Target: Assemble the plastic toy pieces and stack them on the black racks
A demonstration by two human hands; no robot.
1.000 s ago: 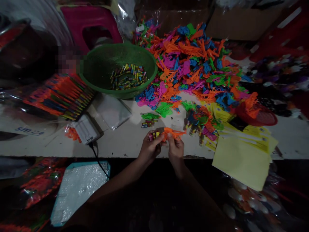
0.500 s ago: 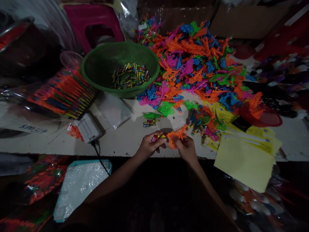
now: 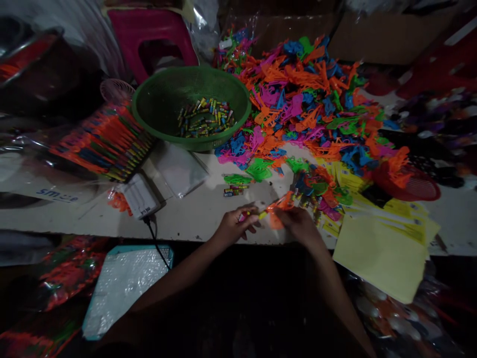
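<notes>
My left hand (image 3: 233,227) is closed on small tubes, with a yellow tube (image 3: 263,215) poking out from its fingertips. A pink-ended tube (image 3: 243,216) also shows between those fingers. Facing it, my right hand (image 3: 302,227) pinches a flat orange plastic piece (image 3: 276,217), somewhat blurred. The yellow tube's end meets or nearly meets the orange piece; contact is unclear. Just behind my hands lie a few small tubes (image 3: 233,191) and green plastic pieces (image 3: 258,169). Mixed coloured pieces (image 3: 320,184) rest beside my right hand, with more tubes by them.
A green basket (image 3: 145,122) holds many small tubes. Behind the table's middle rises a large heap of coloured plastic pieces (image 3: 294,104). Yellow paper sheets (image 3: 383,253) overhang the front edge at right. A white box with a cable (image 3: 141,197) sits left, near packed rows (image 3: 108,144).
The orange piece has tilted in my right hand, which has turned and shifted slightly right. The yellow tube now sticks out further from my left fingers towards it. The view has shifted slightly.
</notes>
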